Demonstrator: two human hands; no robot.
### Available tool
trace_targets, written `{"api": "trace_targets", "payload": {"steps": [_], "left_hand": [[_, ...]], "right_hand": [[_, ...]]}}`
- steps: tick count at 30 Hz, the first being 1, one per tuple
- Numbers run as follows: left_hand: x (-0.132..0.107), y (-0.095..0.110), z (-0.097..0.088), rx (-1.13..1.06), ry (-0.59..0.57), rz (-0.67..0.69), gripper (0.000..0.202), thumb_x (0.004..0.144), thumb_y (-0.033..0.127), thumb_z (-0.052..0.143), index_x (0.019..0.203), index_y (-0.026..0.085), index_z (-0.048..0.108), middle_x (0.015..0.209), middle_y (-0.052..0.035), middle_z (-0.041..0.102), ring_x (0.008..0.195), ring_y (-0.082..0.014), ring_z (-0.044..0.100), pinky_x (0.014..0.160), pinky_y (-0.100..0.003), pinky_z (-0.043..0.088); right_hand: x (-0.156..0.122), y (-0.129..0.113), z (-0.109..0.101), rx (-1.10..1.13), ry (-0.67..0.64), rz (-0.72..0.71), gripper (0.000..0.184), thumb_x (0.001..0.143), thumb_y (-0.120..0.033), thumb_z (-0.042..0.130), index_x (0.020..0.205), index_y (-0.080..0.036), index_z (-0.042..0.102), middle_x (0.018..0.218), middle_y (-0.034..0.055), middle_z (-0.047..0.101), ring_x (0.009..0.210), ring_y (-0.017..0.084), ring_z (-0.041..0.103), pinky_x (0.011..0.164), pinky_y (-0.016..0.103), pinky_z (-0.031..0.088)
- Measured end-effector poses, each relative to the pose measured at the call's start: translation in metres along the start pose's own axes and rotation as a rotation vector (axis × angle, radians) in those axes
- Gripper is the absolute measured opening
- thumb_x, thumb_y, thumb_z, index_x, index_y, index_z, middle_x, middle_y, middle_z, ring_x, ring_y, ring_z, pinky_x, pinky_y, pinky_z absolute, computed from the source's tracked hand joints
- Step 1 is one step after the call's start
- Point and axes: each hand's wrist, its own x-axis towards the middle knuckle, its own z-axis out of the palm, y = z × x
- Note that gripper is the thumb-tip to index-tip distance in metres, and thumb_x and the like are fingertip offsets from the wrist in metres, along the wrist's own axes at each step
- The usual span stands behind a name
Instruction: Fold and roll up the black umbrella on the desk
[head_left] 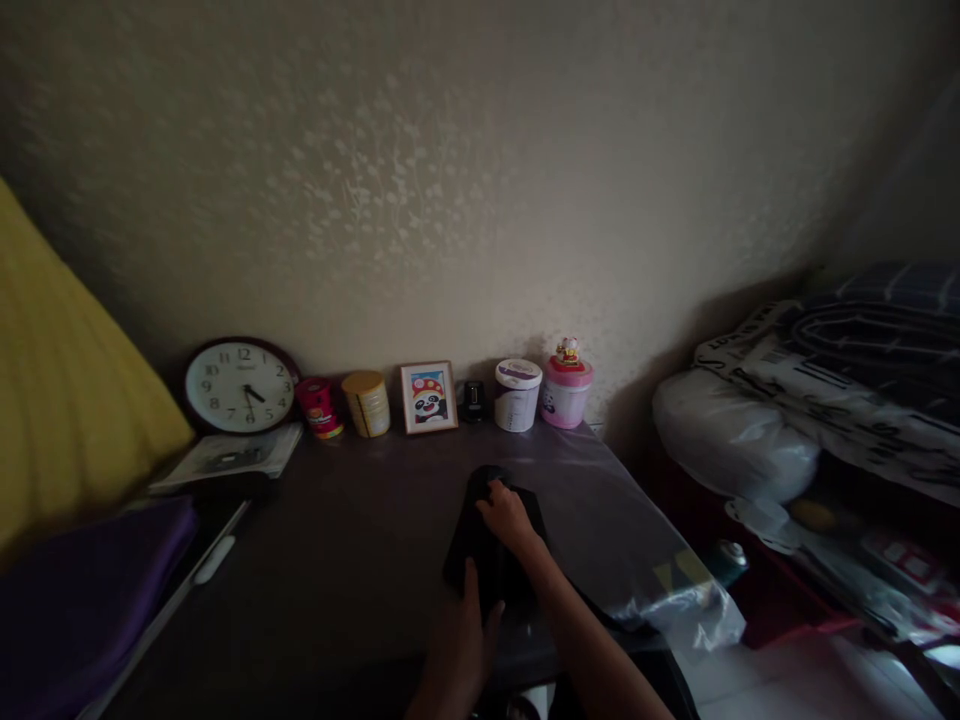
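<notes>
A dark folded cloth (pixel 466 540) lies on the dark table (pixel 337 570) in front of me. My right hand (pixel 508 516) rests on its far end with the fingers curled down onto it. My left hand (pixel 463 625) lies flat on the near end of the cloth, thumb spread to the side. The dim light hides the cloth's exact shape.
Along the wall stand a round clock (pixel 240 387), a red tin (pixel 320 407), a yellow tin (pixel 367 402), a framed panda picture (pixel 428 397), a white tub (pixel 517 394) and a pink tub (pixel 566 391). A magazine (pixel 232 455) lies at left. Clear plastic (pixel 660 570) covers the table's right end; bundled bedding (pixel 840 380) is beyond.
</notes>
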Motion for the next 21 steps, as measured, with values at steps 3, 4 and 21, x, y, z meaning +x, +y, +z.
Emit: {"api": "trace_targets", "payload": {"steps": [3,4,21], "left_hand": [[0.001,-0.002,-0.001,0.01,-0.012,0.004,0.059,0.088,0.035,0.032,0.137,0.005,0.018,0.104,-0.019,0.063,0.089,-0.0249,0.062,0.075,-0.033,0.043],[0.0,-0.003,-0.002,0.018,-0.013,0.013,0.059,0.088,0.035,0.031,0.137,0.005,0.019,0.104,-0.0192,0.063,0.089,-0.0251,0.062,0.075,-0.033,0.043],[-0.003,0.001,-0.009,0.075,-0.056,0.057,0.078,0.082,0.02,0.041,0.138,0.011,-0.013,0.093,-0.0107,0.067,0.079,-0.0196,0.063,0.064,-0.026,0.04]], "right_hand": [[-0.003,-0.005,0.0,-0.026,-0.03,-0.03,0.031,0.076,-0.018,0.053,0.106,-0.012,0.057,0.092,0.0096,0.069,0.09,0.02,0.063,0.071,0.024,0.04],[-0.005,-0.007,0.001,-0.033,-0.037,-0.04,0.03,0.075,-0.017,0.052,0.104,-0.013,0.058,0.09,0.0089,0.069,0.089,0.02,0.063,0.07,0.024,0.04],[-0.026,-0.004,-0.007,0.057,-0.142,-0.315,0.025,0.078,-0.022,0.049,0.099,-0.023,0.063,0.082,0.0002,0.07,0.079,0.015,0.064,0.068,0.022,0.043]]}}
